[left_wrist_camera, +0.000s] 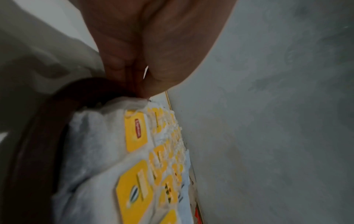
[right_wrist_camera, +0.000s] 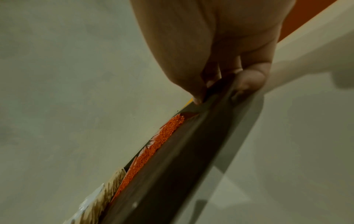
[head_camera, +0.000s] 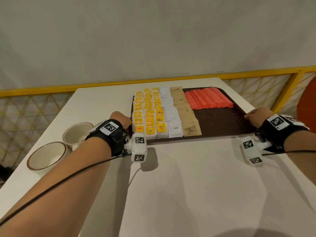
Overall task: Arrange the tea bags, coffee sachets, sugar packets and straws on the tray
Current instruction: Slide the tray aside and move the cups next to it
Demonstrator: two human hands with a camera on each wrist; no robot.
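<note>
Both forearms reach across the worktop [head_camera: 188,177] as the left hand [head_camera: 122,119] and right hand [head_camera: 256,117] curl their fingers [right_wrist_camera: 250,78] around opposite short edges of the brown tray [head_camera: 222,124], its long axis spanning between them, tea bags [head_camera: 148,113], sachets and straws [head_camera: 207,99] already in rows.

Plain off-white wall [head_camera: 153,35] fills upper half of head view, evenly lit, no windows. Below it a yellow rail [head_camera: 106,83] runs left to right across mid-frame, w/ yellow triangle-pattern lattice panels [head_camera: 30,106] under it at left & right edges. White table [head_camera: 188,185] takes lower half; soft shadows fall on it lower centre. Two cream bowls [head_camera: 47,155] w/ brown rims sit at left edge of table. Orange-red rounded shape [head_camera: 307,103] at far right, can't tell what.
</note>
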